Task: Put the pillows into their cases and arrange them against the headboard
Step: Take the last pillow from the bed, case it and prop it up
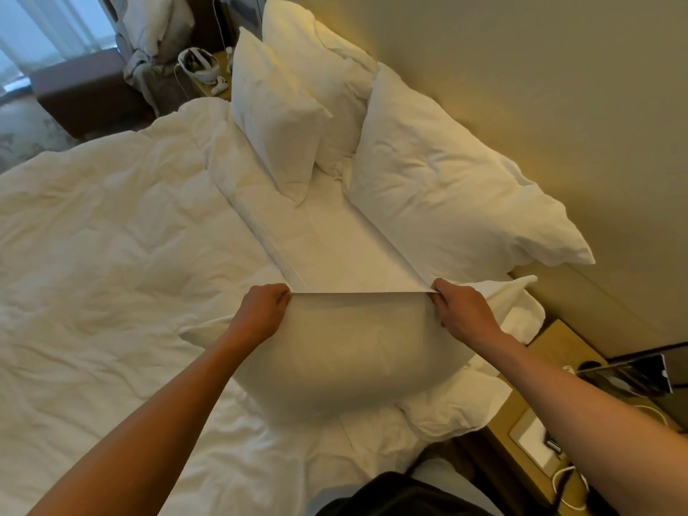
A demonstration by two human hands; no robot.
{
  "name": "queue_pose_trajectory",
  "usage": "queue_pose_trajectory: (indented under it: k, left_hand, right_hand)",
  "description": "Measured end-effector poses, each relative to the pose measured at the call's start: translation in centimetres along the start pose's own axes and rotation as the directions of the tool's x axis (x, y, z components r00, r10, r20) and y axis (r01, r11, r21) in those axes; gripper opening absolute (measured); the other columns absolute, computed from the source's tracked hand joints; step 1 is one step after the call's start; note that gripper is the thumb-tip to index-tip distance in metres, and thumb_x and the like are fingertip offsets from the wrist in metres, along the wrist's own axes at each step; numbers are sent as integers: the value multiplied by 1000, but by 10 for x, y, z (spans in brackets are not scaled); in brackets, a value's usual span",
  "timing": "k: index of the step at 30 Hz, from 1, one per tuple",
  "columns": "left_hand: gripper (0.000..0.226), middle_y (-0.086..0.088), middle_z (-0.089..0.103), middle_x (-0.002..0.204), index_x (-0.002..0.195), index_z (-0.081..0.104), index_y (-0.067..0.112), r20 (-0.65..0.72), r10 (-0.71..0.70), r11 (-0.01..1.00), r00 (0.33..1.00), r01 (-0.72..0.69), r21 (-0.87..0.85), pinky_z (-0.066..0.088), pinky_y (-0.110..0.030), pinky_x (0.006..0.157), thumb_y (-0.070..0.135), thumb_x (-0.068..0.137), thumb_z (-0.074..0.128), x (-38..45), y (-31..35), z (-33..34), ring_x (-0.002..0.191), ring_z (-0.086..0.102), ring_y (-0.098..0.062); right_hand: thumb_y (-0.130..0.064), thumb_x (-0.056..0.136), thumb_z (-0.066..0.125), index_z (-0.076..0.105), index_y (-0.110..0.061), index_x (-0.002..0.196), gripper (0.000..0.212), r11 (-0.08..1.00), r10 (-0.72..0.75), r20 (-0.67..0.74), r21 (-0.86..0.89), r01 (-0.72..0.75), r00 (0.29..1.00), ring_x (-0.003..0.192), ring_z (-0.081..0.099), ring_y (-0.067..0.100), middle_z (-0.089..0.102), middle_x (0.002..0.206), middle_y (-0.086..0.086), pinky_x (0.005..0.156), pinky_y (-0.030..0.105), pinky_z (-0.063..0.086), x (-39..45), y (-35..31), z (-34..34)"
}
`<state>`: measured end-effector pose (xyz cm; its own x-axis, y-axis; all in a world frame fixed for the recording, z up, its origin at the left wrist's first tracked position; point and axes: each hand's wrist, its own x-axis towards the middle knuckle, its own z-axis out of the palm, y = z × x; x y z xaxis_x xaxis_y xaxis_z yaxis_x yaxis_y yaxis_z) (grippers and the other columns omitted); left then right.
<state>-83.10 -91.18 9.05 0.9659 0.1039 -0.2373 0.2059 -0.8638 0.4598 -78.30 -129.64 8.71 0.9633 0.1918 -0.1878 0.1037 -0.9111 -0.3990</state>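
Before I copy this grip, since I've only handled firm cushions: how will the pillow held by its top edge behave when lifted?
Probably floppy: the pillow sags into a rounded belly below the taut edge that the left hand and right hand pinch. Likely light for its bulk, as two pinches seem to carry it. It probably won't roll, only slump.

No text, label, brand, number or sign can be read anywhere in this view; the small items at two o'clock and eleven o'clock are too blurred to tell.
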Motion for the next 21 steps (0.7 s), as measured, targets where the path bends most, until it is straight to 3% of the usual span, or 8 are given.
queue_pose_trajectory:
  k: [1, 3, 8, 13, 18, 21]
  left_hand:
    - [26, 10, 58, 64, 85, 69, 17, -28, -2, 999, 1000, 1, -33, 45, -31, 64, 21, 103, 51, 1, 0, -7, 66, 61, -18]
    - [26, 7, 60, 66, 82, 65, 20, -15, 172, 985, 985, -172, 22, 44, -32, 63, 22, 103, 51, 54, 68, -25, 67, 61, -21]
    - [24, -4, 71, 81, 91, 69, 19, -125, 266, 963, 956, -258, 77, 45, -33, 68, 25, 104, 50, 77, 76, -46, 73, 61, -24]
    - [26, -9, 75, 89, 99, 72, 18, -190, 358, 934, 914, -351, 71, 57, -42, 77, 30, 104, 49, 118, 126, -64, 81, 68, -30]
    - [26, -9, 75, 88, 97, 71, 14, -208, 462, 886, 862, -459, 65, 57, -42, 76, 27, 104, 49, 158, 174, -69, 79, 68, -28]
    - [26, -9, 74, 89, 97, 71, 15, -177, 471, 882, 864, -469, 52, 54, -39, 76, 26, 104, 49, 177, 188, -58, 79, 67, -29]
  right_hand:
    - [-34, 107, 45, 59, -25, 92, 22, 1000, -4, -3, 14, 4, 1000, 69, 64, 21, 69, 74, -3, 71, 44, 58, 1, -3, 0]
    - [-32, 106, 47, 60, -23, 92, 21, 987, 145, -168, 100, -129, 975, 69, 65, 22, 69, 75, -2, 71, 45, 58, -3, 29, -37]
    - [-28, 105, 53, 59, -18, 87, 22, 988, 52, -270, 157, -9, 962, 62, 61, 22, 63, 66, -3, 66, 44, 55, -4, 20, -55]
    - [-35, 106, 50, 57, -24, 83, 26, 979, 85, -391, 204, -3, 916, 58, 60, 12, 62, 61, -10, 60, 38, 51, -8, 30, -84]
    - [-36, 105, 51, 64, -19, 86, 29, 978, 165, -443, 187, -89, 881, 67, 62, 24, 67, 71, -2, 63, 41, 53, -5, 50, -105]
    - [-33, 105, 53, 63, -18, 82, 29, 973, 198, -430, 193, -125, 881, 66, 60, 25, 62, 67, -5, 63, 44, 52, -5, 58, -104]
